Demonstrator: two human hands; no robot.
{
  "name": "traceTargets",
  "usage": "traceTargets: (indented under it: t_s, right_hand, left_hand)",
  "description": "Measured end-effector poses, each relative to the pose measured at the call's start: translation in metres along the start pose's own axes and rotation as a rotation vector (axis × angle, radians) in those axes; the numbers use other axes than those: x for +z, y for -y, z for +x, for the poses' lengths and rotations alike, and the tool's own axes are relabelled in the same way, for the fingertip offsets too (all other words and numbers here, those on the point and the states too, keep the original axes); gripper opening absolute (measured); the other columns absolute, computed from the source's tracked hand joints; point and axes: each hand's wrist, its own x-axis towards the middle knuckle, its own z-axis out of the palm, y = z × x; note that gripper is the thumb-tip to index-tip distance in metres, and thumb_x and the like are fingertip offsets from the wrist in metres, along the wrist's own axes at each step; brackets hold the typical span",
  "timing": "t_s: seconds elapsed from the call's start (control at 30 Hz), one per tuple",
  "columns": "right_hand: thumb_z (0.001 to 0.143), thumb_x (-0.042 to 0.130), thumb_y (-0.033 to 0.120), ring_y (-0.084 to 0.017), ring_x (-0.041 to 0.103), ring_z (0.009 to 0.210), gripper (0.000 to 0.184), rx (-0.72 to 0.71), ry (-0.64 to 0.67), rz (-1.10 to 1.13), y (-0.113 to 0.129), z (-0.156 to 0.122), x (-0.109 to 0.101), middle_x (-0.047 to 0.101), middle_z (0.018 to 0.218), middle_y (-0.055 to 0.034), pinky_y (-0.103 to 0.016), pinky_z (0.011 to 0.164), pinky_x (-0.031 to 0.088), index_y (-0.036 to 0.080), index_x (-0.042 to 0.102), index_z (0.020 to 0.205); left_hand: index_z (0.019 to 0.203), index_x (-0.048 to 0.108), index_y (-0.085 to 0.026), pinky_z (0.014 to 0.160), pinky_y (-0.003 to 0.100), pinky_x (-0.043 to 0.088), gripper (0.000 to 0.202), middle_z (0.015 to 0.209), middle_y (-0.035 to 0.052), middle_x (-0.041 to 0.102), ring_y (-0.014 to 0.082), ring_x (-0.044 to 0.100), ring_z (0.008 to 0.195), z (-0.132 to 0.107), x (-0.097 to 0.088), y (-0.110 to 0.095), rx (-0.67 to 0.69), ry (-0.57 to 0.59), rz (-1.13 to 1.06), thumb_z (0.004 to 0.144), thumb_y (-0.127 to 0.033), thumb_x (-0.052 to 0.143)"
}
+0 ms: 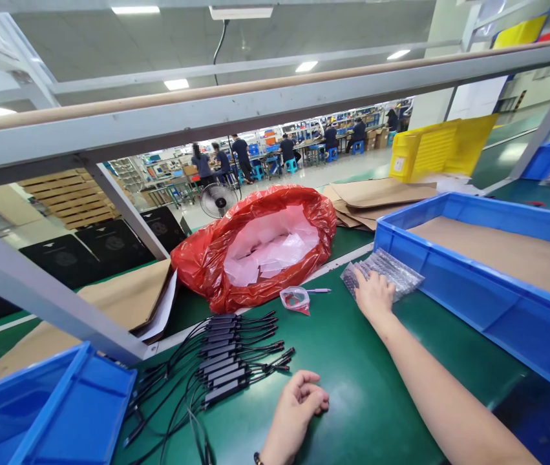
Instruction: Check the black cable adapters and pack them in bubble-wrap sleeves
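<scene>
My right hand [372, 292] reaches far forward and lies flat, fingers stretched, on a stack of bubble-wrap bags [385, 270] beside the blue bin. My left hand [302, 398] rests on the green table [347, 361] near the front, its fingers curled loosely inward with nothing visible in them. Just left of that hand lies a row of several black cable adapters [223, 361] with their wires trailing off to both sides.
A red plastic bag [216, 258] holding white sheets sits behind the adapters, with a small clear pouch [295, 299] and a pen [318, 290] before it. A blue bin [473, 290] lined with cardboard stands right, another blue bin [56, 413] front left. Grey frame bars cross overhead; people work far back.
</scene>
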Motion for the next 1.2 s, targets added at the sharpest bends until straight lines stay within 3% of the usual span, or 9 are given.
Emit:
traceTargets:
  t_s: [0.1,0.2,0.37,0.7,0.87,1.03,1.2]
  right_hand:
    - [0.079,0.047,0.013,-0.035,0.035,0.117,0.037,-0.129,0.000,-0.047,0.012,-0.011,-0.003,0.042,0.131,-0.0157,-0.055,0.092,0.020,0.022,0.057,0.114]
    - [0.079,0.040,0.008,-0.035,0.027,0.126,0.036,-0.300,0.091,-0.065,0.028,-0.023,0.000,0.040,0.134,-0.0190,-0.056,0.100,0.010,0.009,0.061,0.109]
    - [0.075,0.038,0.005,-0.034,0.037,0.122,0.039,-0.349,0.215,-0.027,0.032,-0.027,0.016,0.049,0.124,-0.0249,-0.047,0.104,0.019,-0.003,0.062,0.105]
    - [0.072,0.041,0.009,-0.036,0.036,0.122,0.037,-0.318,0.238,-0.009,0.021,-0.019,0.025,0.048,0.124,-0.0252,-0.048,0.102,0.019,-0.001,0.067,0.097]
    - [0.071,0.044,0.010,-0.037,0.035,0.122,0.038,-0.353,0.187,0.061,0.032,-0.025,0.025,0.047,0.124,-0.0283,-0.048,0.102,0.019,-0.006,0.064,0.099]
    - [0.077,0.045,0.015,-0.032,0.038,0.118,0.035,-0.507,0.103,0.201,0.059,-0.045,0.021,0.051,0.120,-0.0227,-0.045,0.101,0.022,0.000,0.060,0.105]
    - [0.082,0.044,0.024,-0.022,0.050,0.084,0.022,-0.734,0.046,0.353,0.080,-0.065,0.014,0.059,0.082,-0.0100,-0.036,0.075,0.038,0.013,0.062,0.079]
  left_hand:
    - [0.085,0.053,-0.016,0.062,0.026,0.038,0.034,0.069,0.0038,0.064,0.0128,0.056,0.064,0.001,0.000,0.002,0.003,-0.006,0.019,0.065,-0.039,0.068]
    - [0.084,0.053,-0.016,0.062,0.026,0.038,0.035,0.068,0.0035,0.064,0.0126,0.056,0.063,0.001,0.001,0.002,-0.011,-0.004,0.024,0.064,-0.041,0.068]
    - [0.083,0.054,-0.016,0.063,0.026,0.038,0.038,0.069,0.0038,0.064,0.0134,0.056,0.064,0.001,0.000,0.000,-0.015,-0.002,0.038,0.062,-0.044,0.069]
    - [0.082,0.055,-0.015,0.061,0.025,0.038,0.043,0.067,0.0043,0.064,0.0126,0.056,0.062,0.004,0.000,0.003,-0.032,-0.017,0.052,0.058,-0.047,0.071]
    - [0.081,0.054,-0.016,0.046,0.021,0.032,0.041,0.065,0.0023,0.061,0.0105,0.054,0.054,0.007,-0.003,0.010,-0.096,0.034,0.126,0.059,-0.046,0.070]
    - [0.081,0.053,-0.017,0.040,0.019,0.027,0.039,0.061,-0.0008,0.056,0.0089,0.049,0.048,0.008,-0.004,0.012,-0.111,0.076,0.240,0.061,-0.047,0.067]
    - [0.075,0.054,-0.017,0.042,0.021,0.027,0.036,0.053,-0.0041,0.050,0.0077,0.041,0.044,0.012,-0.006,0.017,-0.101,0.110,0.407,0.060,-0.048,0.065]
